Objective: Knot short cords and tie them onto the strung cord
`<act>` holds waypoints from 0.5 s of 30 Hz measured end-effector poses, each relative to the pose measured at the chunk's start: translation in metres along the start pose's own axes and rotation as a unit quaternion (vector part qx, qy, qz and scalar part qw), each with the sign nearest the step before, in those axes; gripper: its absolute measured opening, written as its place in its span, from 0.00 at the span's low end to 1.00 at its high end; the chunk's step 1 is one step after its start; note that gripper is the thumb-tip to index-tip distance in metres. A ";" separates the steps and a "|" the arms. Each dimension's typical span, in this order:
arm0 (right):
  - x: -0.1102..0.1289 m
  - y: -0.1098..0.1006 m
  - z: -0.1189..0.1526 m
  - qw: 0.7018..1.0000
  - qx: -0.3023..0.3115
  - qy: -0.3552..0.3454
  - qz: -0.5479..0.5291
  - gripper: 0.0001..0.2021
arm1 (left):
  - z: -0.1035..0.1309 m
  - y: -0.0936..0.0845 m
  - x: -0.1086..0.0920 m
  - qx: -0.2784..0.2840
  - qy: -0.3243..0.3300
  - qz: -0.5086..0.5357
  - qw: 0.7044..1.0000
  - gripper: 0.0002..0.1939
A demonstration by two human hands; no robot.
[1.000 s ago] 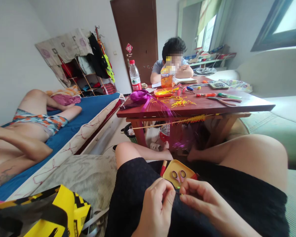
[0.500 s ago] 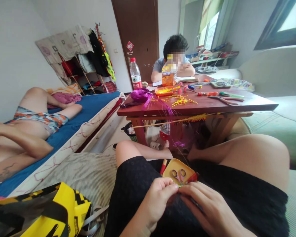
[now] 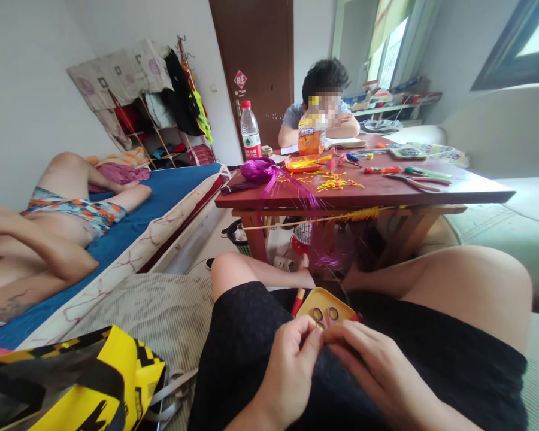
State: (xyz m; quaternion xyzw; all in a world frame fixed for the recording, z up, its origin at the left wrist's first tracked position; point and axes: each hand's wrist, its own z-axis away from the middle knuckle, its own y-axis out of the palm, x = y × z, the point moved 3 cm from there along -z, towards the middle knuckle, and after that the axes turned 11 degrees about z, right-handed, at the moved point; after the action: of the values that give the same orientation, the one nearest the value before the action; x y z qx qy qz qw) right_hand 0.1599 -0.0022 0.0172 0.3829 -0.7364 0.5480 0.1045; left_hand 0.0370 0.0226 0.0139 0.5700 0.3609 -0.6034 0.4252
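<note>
In my lap, my left hand (image 3: 291,359) and right hand (image 3: 368,365) pinch fingertips together on a barely visible strand, yellow tray (image 3: 306,304) at twelve o'clock; progress looks partial, loose yellow pieces (image 3: 336,182) remaining on the tabletop (image 3: 386,193).

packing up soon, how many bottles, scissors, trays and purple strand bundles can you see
bottles: 2 (clear water bottle, orange drink bottle)
scissors: 1 (scissors in the lap tray)
trays: 2 (yellow tray, orange tray)
purple strand bundles: 1 (purple bundle)
total: 6
</note>
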 end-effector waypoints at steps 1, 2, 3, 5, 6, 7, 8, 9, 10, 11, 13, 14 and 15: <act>-0.001 0.002 -0.001 0.996 0.039 0.055 -0.059 0.08 | 0.002 -0.001 -0.002 -0.002 0.043 -0.066 0.997 0.14; -0.002 0.003 -0.002 0.985 0.074 0.103 -0.118 0.08 | 0.003 -0.001 -0.004 0.002 0.083 -0.126 0.988 0.14; -0.002 0.004 -0.003 0.969 0.101 0.140 -0.178 0.09 | 0.005 -0.002 -0.004 0.011 0.122 -0.181 0.976 0.14; -0.004 0.005 -0.003 0.924 0.147 0.187 -0.300 0.10 | 0.007 -0.004 -0.004 0.040 0.207 -0.280 0.936 0.13; -0.005 0.007 -0.003 0.892 0.173 0.208 -0.362 0.10 | 0.008 -0.005 -0.004 0.057 0.251 -0.323 0.911 0.13; -0.006 0.008 -0.002 0.854 0.200 0.231 -0.422 0.10 | 0.009 -0.006 -0.003 0.075 0.290 -0.359 0.884 0.13; -0.007 0.010 0.000 0.810 0.229 0.254 -0.477 0.09 | 0.009 -0.006 -0.003 0.090 0.323 -0.386 0.860 0.12; -0.008 0.013 0.002 0.764 0.260 0.274 -0.523 0.08 | 0.010 -0.007 -0.002 0.102 0.346 -0.403 0.841 0.12; -0.008 0.015 0.004 0.722 0.289 0.290 -0.559 0.07 | 0.009 -0.007 -0.002 0.112 0.357 -0.409 0.832 0.12; -0.008 0.016 0.005 0.688 0.309 0.299 -0.584 0.07 | 0.009 -0.007 -0.002 0.118 0.356 -0.404 0.834 0.13; -0.007 0.018 0.006 0.672 0.314 0.308 -0.596 0.06 | 0.007 -0.008 -0.003 0.113 0.303 -0.354 0.878 0.13; -0.007 0.018 0.005 0.695 0.297 0.307 -0.578 0.07 | 0.006 -0.009 -0.003 0.101 0.255 -0.311 0.910 0.13; -0.007 0.017 0.003 0.737 0.267 0.298 -0.544 0.07 | 0.004 -0.010 -0.002 0.083 0.201 -0.260 0.941 0.13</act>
State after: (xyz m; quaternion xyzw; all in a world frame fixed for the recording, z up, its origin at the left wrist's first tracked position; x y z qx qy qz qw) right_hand 0.1541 0.0000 -0.0007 0.5475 -0.1573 0.6580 0.4925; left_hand 0.0265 0.0222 0.0155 0.5986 0.5232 -0.5940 0.1233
